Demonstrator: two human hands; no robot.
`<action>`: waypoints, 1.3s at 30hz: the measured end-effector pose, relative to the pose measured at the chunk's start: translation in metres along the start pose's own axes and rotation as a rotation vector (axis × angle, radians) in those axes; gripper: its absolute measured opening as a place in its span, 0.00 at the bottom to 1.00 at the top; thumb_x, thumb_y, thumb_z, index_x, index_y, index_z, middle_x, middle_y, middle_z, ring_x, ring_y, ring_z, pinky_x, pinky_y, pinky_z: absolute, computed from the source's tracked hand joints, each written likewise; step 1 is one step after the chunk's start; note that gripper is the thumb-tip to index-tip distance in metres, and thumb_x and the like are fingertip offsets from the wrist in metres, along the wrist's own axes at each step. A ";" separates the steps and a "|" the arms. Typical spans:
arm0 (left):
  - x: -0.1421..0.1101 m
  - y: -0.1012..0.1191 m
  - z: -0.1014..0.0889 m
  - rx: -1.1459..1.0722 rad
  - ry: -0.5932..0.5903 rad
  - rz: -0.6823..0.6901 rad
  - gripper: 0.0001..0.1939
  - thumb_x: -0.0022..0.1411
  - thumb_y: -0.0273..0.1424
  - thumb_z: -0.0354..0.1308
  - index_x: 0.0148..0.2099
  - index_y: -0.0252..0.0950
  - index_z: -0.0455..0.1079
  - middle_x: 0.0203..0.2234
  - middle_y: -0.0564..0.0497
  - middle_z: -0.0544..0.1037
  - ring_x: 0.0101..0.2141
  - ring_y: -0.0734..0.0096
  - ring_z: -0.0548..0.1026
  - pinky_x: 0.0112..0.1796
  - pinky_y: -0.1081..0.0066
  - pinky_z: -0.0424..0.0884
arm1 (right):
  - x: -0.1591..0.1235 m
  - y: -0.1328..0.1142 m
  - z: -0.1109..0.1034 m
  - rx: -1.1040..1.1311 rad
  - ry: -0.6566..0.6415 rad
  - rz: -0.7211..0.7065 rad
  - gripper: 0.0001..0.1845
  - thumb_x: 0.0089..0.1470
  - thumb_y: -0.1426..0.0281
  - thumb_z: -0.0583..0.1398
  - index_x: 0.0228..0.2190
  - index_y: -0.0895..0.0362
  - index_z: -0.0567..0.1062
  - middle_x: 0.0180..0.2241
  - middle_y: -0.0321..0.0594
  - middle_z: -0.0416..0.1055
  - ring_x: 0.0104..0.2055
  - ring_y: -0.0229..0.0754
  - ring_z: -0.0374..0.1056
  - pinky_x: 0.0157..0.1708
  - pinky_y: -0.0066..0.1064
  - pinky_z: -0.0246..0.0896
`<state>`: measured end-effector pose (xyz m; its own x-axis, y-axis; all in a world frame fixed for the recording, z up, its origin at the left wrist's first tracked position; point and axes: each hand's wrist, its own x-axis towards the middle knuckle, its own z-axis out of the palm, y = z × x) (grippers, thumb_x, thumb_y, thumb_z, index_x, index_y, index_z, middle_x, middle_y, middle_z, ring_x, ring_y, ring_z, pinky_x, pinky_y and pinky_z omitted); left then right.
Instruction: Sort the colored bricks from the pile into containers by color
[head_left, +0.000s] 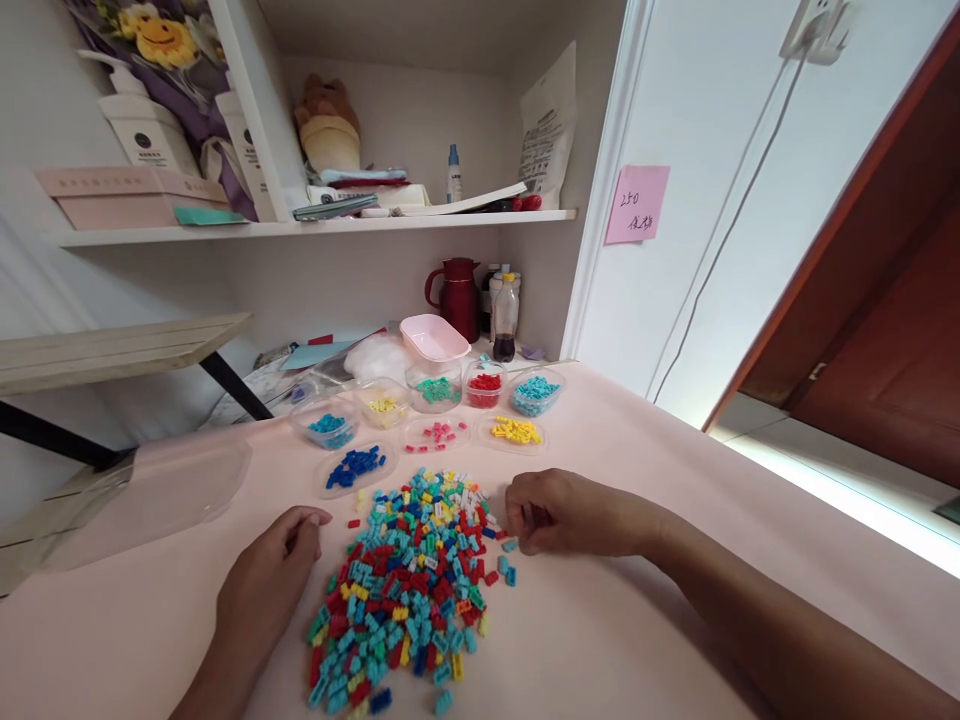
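A heap of small toy building bricks (420, 570) in turquoise, red, yellow, blue, green and white lies on the pink tabletop. My left hand (274, 565) rests at the left side of the heap, fingers curled in and thumb against the index finger. Anything inside it is hidden. At the heap's upper right edge, my right hand (555, 512) is closed with its fingertips bent down by a few bricks; I cannot make out what they hold. Behind the heap, dark blue bricks (355, 466), pink bricks (439, 433) and yellow bricks (517, 430) lie on shallow clear lids.
Clear tubs hold blue bricks (328, 428), pale yellow bricks (383, 404), green bricks (435, 390), red bricks (484, 388) and light blue bricks (537, 392). Behind them stand a pink basin (435, 338), a red jug (459, 298) and a bottle (505, 318). A clear lid (172, 480) lies left.
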<state>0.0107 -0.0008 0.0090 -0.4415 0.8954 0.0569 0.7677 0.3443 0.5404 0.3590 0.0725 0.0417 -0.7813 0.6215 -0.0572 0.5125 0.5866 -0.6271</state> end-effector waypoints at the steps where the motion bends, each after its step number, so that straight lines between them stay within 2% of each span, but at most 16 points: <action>1: 0.000 0.001 0.000 0.001 -0.001 -0.004 0.17 0.60 0.44 0.44 0.40 0.45 0.71 0.25 0.57 0.76 0.28 0.67 0.74 0.26 0.73 0.64 | 0.000 0.000 0.000 0.003 0.007 -0.001 0.10 0.46 0.76 0.60 0.34 0.55 0.74 0.30 0.34 0.69 0.29 0.34 0.62 0.26 0.23 0.54; 7: -0.002 0.005 -0.002 0.002 0.002 -0.033 0.17 0.59 0.43 0.44 0.41 0.45 0.72 0.24 0.56 0.75 0.28 0.66 0.75 0.26 0.72 0.64 | 0.002 -0.002 0.003 -0.008 -0.007 -0.098 0.18 0.46 0.81 0.59 0.38 0.52 0.78 0.35 0.36 0.69 0.32 0.34 0.65 0.31 0.23 0.57; 22: 0.000 0.002 -0.002 -0.009 -0.048 -0.015 0.18 0.61 0.45 0.41 0.41 0.46 0.69 0.26 0.57 0.75 0.30 0.66 0.74 0.29 0.71 0.65 | 0.007 0.000 0.009 -0.055 0.044 -0.077 0.11 0.47 0.77 0.60 0.33 0.54 0.78 0.35 0.37 0.72 0.34 0.36 0.66 0.32 0.25 0.58; 28: 0.002 0.000 0.000 -0.015 -0.047 -0.013 0.18 0.61 0.44 0.41 0.42 0.46 0.69 0.26 0.57 0.75 0.30 0.67 0.74 0.29 0.72 0.64 | 0.007 0.001 0.006 -0.021 0.034 -0.085 0.15 0.48 0.79 0.58 0.35 0.53 0.79 0.38 0.38 0.73 0.38 0.38 0.68 0.38 0.27 0.60; 33: 0.000 0.000 -0.001 -0.007 -0.039 -0.016 0.17 0.61 0.44 0.42 0.41 0.46 0.69 0.26 0.58 0.75 0.30 0.67 0.74 0.28 0.72 0.64 | 0.005 0.003 0.005 0.014 -0.003 -0.073 0.16 0.48 0.79 0.59 0.38 0.53 0.79 0.38 0.38 0.72 0.35 0.36 0.67 0.33 0.24 0.60; 39: -0.001 0.002 -0.001 0.008 -0.031 -0.018 0.17 0.61 0.43 0.42 0.42 0.45 0.70 0.26 0.57 0.76 0.30 0.67 0.74 0.27 0.73 0.64 | 0.004 0.000 0.005 -0.001 0.014 -0.069 0.17 0.46 0.78 0.61 0.40 0.52 0.78 0.35 0.36 0.70 0.33 0.34 0.65 0.32 0.23 0.58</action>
<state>0.0120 -0.0011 0.0108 -0.4410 0.8973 0.0208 0.7636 0.3630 0.5340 0.3544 0.0727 0.0376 -0.8100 0.5865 -0.0031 0.4580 0.6291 -0.6281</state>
